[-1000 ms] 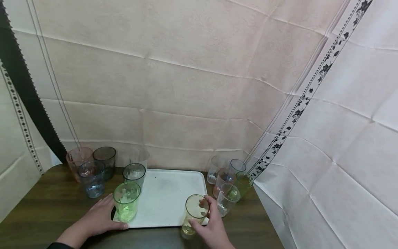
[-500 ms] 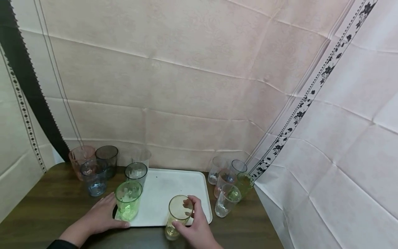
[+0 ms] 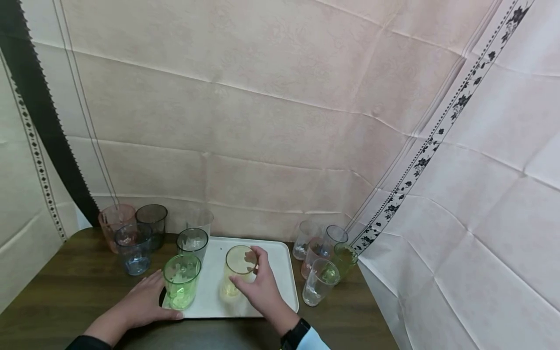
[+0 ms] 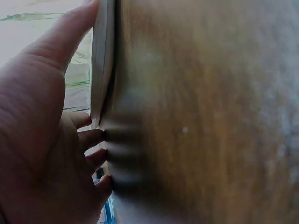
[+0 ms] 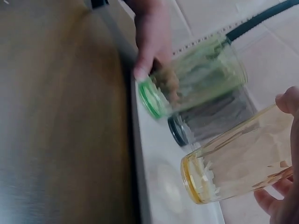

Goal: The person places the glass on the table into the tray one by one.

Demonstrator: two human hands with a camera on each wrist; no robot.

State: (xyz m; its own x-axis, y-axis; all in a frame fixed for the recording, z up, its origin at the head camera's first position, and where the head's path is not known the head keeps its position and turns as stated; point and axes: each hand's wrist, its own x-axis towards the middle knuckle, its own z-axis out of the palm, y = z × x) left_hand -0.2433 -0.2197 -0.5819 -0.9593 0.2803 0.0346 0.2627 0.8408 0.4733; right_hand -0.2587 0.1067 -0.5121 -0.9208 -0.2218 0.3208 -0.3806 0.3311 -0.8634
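Observation:
A pale yellow drinking glass [image 3: 236,272] is upright in my right hand [image 3: 260,287], pinched between thumb and fingers. In the right wrist view its thick base [image 5: 189,179] appears raised slightly above the white tray [image 3: 280,282]. My left hand [image 3: 142,301] rests at the tray's front-left corner. Its thumb [image 4: 70,32] lies along the front edge, and the fingers [image 4: 91,137] spread by the side. Close to that hand a green glass [image 3: 181,284] stands on the tray. Behind it are a grey glass [image 3: 194,240] and a clear glass [image 3: 201,218], partly hidden.
Left of the tray stand a pink glass [image 3: 109,218], a dark grey glass [image 3: 153,218] and a blue glass [image 3: 135,257]. Several more glasses cluster at the right, the nearest a clear glass [image 3: 317,287]. A cloth wall [image 3: 262,121] rises behind the wooden table [image 3: 65,287].
My right hand has carried the yellow glass leftward from the tray's front-right edge, then back over the tray's middle. The left hand stays at the corner.

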